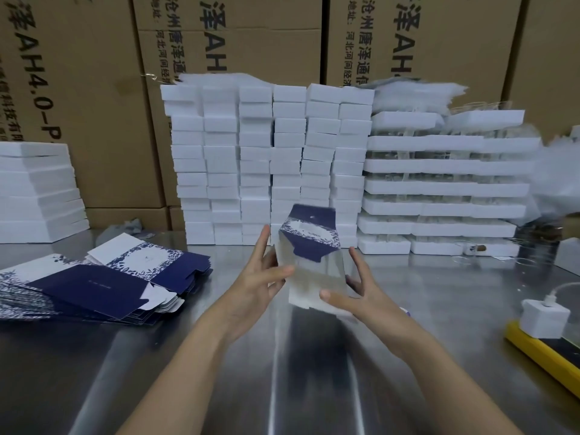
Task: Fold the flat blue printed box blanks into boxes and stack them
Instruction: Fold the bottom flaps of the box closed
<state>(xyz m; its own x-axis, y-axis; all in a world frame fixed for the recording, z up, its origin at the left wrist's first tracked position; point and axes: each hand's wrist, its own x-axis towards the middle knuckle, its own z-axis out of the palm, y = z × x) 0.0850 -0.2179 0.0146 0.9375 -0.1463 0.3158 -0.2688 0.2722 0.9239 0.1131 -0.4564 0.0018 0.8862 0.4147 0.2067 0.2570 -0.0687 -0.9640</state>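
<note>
I hold a half-formed box blank (pixel 314 262) upright above the steel table (pixel 314 372), blurred by motion. Its white inner side faces me and its dark blue leaf-printed flaps stick up at the top. My left hand (pixel 262 274) grips its left edge, thumb across the front and fingers behind. My right hand (pixel 354 293) grips its lower right corner, thumb on the front face. A fanned pile of flat blue printed blanks (pixel 94 287) lies on the table to my left.
Several columns of stacked white boxes (pixel 270 164) stand at the back centre, white trays (pixel 445 186) to their right and more white boxes (pixel 37 193) at far left. Brown cartons (pixel 78 89) form a wall behind. A white charger (pixel 544 318) and yellow power strip (pixel 546 356) lie at right.
</note>
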